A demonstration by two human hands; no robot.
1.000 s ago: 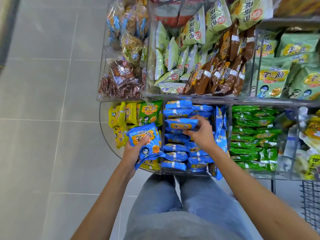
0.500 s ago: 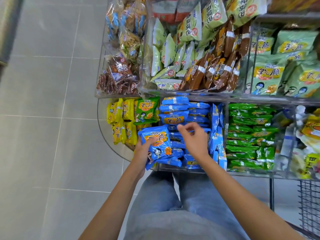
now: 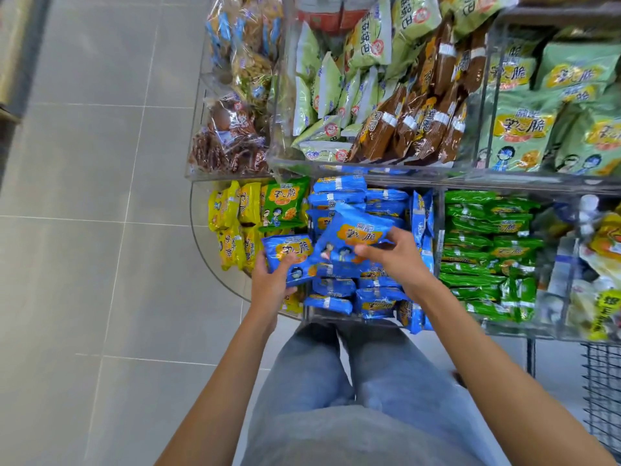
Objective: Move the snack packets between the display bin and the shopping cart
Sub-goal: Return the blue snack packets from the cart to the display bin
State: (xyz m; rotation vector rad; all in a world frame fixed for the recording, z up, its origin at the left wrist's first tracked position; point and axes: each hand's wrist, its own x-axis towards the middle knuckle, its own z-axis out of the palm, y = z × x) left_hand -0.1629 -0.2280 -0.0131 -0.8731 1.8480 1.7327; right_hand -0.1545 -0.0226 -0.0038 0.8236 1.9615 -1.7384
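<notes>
Now the right hand [image 3: 398, 260] pinches a second blue packet [image 3: 356, 235], just lifted from the bin [image 3: 438, 210] beneath it; the left hand [image 3: 270, 280] beside it grips the first packet [image 3: 289, 255]. Probably the cart [image 3: 601, 398] comes next.

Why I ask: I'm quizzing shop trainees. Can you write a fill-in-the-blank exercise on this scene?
1. The left hand grips a first snack packet, the right hand a second snack packet; both packets are ____.
2. The stacked packets in the compartment to the right of the hands are ____.
3. The wire shopping cart shows at the picture's lower ____ edge.
Missing words: blue; green; right.
</notes>
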